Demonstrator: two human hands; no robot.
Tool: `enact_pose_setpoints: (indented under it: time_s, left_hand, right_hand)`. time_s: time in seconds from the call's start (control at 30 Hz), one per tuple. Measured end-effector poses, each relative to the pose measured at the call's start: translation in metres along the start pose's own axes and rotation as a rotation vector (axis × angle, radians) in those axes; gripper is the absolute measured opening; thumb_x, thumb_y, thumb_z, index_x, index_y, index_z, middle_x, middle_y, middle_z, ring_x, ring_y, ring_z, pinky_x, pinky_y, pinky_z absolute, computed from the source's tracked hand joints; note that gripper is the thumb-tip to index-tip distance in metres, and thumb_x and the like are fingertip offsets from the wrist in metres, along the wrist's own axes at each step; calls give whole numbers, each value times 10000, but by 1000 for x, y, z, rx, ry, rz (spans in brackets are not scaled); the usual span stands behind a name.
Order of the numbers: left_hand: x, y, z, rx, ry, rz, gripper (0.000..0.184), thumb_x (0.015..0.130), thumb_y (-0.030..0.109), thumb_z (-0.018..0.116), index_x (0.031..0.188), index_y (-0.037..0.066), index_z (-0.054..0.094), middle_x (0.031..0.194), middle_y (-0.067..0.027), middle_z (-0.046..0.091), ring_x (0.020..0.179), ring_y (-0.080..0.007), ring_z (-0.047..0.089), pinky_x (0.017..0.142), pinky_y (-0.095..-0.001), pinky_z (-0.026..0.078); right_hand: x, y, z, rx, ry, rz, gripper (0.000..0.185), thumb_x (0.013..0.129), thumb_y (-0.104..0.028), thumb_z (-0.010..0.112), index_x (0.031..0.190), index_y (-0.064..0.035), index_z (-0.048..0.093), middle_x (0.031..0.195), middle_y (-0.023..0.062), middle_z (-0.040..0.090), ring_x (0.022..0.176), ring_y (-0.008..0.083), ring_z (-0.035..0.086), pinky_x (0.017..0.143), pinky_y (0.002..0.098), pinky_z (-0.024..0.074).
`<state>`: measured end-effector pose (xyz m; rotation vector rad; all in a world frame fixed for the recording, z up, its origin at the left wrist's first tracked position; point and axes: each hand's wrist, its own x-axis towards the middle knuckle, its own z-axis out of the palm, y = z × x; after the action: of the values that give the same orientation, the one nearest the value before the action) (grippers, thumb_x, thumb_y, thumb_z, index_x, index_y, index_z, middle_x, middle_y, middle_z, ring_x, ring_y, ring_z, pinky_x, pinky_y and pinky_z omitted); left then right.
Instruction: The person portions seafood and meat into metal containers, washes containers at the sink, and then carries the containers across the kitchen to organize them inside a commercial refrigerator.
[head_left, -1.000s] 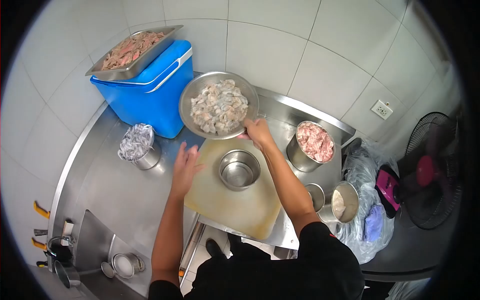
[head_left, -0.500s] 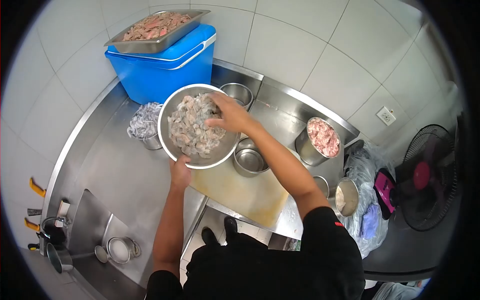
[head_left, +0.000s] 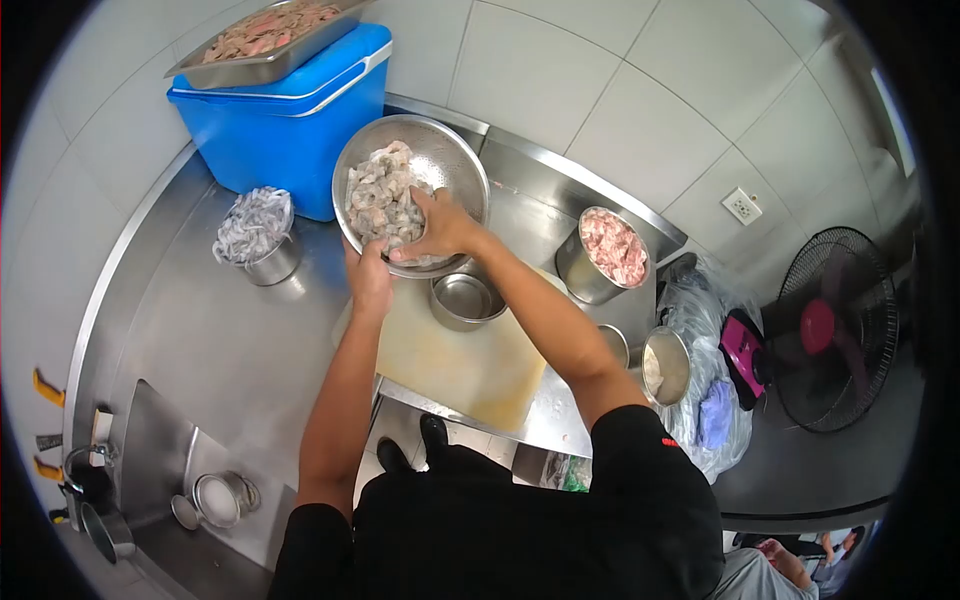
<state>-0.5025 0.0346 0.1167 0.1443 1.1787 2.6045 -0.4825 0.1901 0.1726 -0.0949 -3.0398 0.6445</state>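
A wide metal bowl point(head_left: 458, 165) is tilted above the worktop, with raw, greyish peeled shrimp point(head_left: 375, 195) heaped toward its near left side. My left hand point(head_left: 370, 283) grips the near rim, thumb over the edge and fingers hidden below. Inside the bowl, my right hand point(head_left: 447, 232) rests against the shrimp with thumb and fingers spread apart. Just below the bowl, a round metal container point(head_left: 466, 303) stands on a pale cutting board point(head_left: 455, 375); the bowl partly covers it.
A pot of whitish strips point(head_left: 258, 230) stands left, a pot of pink meat pieces point(head_left: 612, 250) right. Behind is a blue cooler point(head_left: 280, 140) carrying a metal tray point(head_left: 225, 75). A sink point(head_left: 160, 430) lies lower left; a fan point(head_left: 835, 330) stands right. Another person shows at lower right.
The bowl has tilted more steeply, and the shrimp have gathered toward its near left side. My right hand has moved down inside it, closer to my left hand. The view has shifted.
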Motion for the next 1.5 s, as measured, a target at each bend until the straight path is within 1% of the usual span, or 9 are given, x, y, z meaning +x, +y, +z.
enact_pose_setpoints:
  time_s: [0.4, 0.5, 0.77, 0.83, 0.93, 1.03, 1.3, 1.4, 1.5]
  left_hand:
    - [9, -55, 27, 58, 6, 264, 594, 815, 8, 447, 1381, -29, 273, 1388, -155, 376, 1257, -256, 388, 1064, -334, 273]
    - [4, -61, 26, 2, 20, 235, 580, 830, 38, 460, 1373, -45, 274, 1383, -158, 380, 1247, -256, 393, 1056, -333, 277]
    - [7, -62, 21, -7, 40, 252, 523, 835, 75, 511, 1317, -66, 367, 1325, -147, 449, 1193, -244, 441, 1025, -344, 311]
    - [6, -61, 20, -23, 42, 227, 511, 845, 85, 516, 1312, -67, 372, 1318, -149, 456, 1189, -243, 446, 1022, -343, 315]
    - [8, -61, 25, 64, 50, 249, 499, 863, 105, 521, 1307, -70, 376, 1314, -153, 460, 1182, -241, 453, 1018, -339, 321]
    - [5, -60, 30, 215, -3, 378, 518, 890, 108, 497, 1347, -53, 315, 1342, -163, 422, 1203, -252, 435, 1026, -343, 319]
    - [2, -61, 39, 208, -112, 438, 577, 903, 88, 466, 1409, -53, 228, 1362, -172, 405, 1254, -264, 399, 1049, -335, 300]
    - [3, -58, 36, 248, -127, 452, 573, 908, 95, 463, 1409, -50, 227, 1363, -173, 400, 1254, -266, 397, 1051, -342, 299]
    - [5, -57, 31, 255, -128, 440, 569, 913, 101, 460, 1409, -48, 225, 1365, -173, 396, 1254, -268, 396, 1053, -349, 298]
  right_hand:
    - [-59, 14, 19, 210, 547, 223, 415, 670, -139, 724, 1052, -23, 609, 1132, 238, 559, 1024, 387, 552, 824, 429, 467]
    - [-86, 27, 36, 227, 577, 107, 432, 682, -95, 734, 1093, -39, 613, 1157, 225, 557, 1031, 372, 553, 832, 417, 467]
    - [-83, 30, -22, 317, 270, -125, 497, 683, -197, 794, 1116, -25, 620, 1152, 227, 542, 1024, 335, 549, 860, 367, 458]
    - [-56, 30, -41, 410, 129, 150, 593, 722, -325, 769, 1168, 10, 570, 1144, 264, 534, 1027, 354, 545, 875, 399, 451]
    - [-13, 58, 4, 135, 467, -50, 776, 702, -476, 747, 1197, 68, 501, 1136, 298, 527, 1038, 386, 538, 889, 442, 437]
    - [-6, 38, 34, 279, 473, 63, 943, 636, -582, 744, 1209, 106, 447, 1155, 327, 506, 1068, 431, 515, 906, 477, 416]
    - [-52, 30, 18, 270, 315, 330, 469, 649, -337, 738, 869, 43, 574, 911, 294, 599, 914, 432, 577, 786, 447, 472]
    - [-83, 30, 6, 228, 328, 53, 305, 692, -219, 746, 798, 17, 584, 918, 257, 595, 914, 413, 563, 803, 446, 453]
    - [-83, 37, -7, 336, 485, -165, 345, 697, -269, 777, 805, 5, 598, 972, 239, 592, 958, 390, 562, 844, 442, 450]
